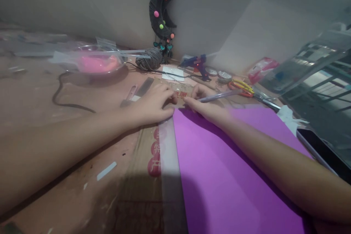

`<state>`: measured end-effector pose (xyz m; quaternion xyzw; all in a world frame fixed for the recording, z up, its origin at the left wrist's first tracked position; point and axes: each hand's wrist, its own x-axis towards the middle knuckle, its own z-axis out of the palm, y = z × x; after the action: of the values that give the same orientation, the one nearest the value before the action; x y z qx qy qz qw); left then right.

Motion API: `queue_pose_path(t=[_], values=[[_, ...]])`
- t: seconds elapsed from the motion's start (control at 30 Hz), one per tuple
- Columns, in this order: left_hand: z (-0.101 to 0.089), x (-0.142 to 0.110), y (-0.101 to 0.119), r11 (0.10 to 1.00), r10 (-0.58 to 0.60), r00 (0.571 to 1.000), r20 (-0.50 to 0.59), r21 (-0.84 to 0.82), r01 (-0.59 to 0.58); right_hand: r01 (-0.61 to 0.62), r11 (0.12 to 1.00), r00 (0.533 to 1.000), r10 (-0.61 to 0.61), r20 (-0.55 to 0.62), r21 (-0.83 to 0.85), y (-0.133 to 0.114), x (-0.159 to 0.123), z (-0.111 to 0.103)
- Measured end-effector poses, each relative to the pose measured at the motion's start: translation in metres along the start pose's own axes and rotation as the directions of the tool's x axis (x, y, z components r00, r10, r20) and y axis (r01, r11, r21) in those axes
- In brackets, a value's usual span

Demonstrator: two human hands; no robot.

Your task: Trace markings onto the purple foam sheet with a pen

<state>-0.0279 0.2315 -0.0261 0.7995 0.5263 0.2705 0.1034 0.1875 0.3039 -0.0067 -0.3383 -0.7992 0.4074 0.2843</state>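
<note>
My left hand (156, 104) rests on the cardboard, its fingers bent and its thumb apart from them. The thumb tip touches the upper left corner of a purple sheet (219, 175). My right hand (204, 102) is closed around a slim, pale purple pen (219, 96), which slants up to the right. Its fingertips are by the sheet's top edge, close to my left hand, and the pen's tip is hidden. Under the sheet lies a piece of brown cardboard (145, 179) with red printing. A pink utility knife (132, 93) is just beyond my left hand.
Behind my hands are grey yarn (149, 58), a glue gun (201, 66) and yellow-orange scissors (242, 88). A bowl with pink material (95, 62) stands at the left. A phone (323, 153) and a clear bin (309, 65) are at the right. A moon decoration (159, 11) hangs at the wall.
</note>
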Motion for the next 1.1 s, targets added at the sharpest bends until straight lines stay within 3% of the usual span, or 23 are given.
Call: queue_pose_path(t=[0.13, 0.4, 0.63, 0.87, 1.1], values=[[0.0004, 0.0000, 0.0026, 1.000, -0.010, 1.000, -0.004, -0.001, 0.010, 0.013, 0.994, 0.999, -0.016, -0.028, -0.111, -0.0056, -0.0013, 0.0024], [0.0007, -0.0016, 0.0036, 0.999, -0.024, 1.000, -0.005, -0.041, 0.024, 0.111, 0.981, 0.992, -0.118, -0.039, -0.157, -0.0045, 0.0013, 0.0039], [0.0015, -0.0026, 0.0043, 0.999, -0.035, 0.999, -0.012, -0.041, 0.034, 0.122, 0.987, 0.992, -0.123, -0.008, -0.110, -0.0039, 0.0017, 0.0052], [0.0030, -0.0028, 0.0012, 1.000, -0.004, 1.000, -0.015, -0.023, 0.004, 0.138, 0.977, 0.987, -0.149, -0.057, -0.163, 0.0002, 0.0021, 0.0042], [0.0025, -0.0017, 0.0027, 1.000, -0.006, 1.000, -0.014, -0.011, 0.006, 0.082, 0.984, 0.994, -0.092, -0.058, -0.157, -0.0009, 0.0004, 0.0045]])
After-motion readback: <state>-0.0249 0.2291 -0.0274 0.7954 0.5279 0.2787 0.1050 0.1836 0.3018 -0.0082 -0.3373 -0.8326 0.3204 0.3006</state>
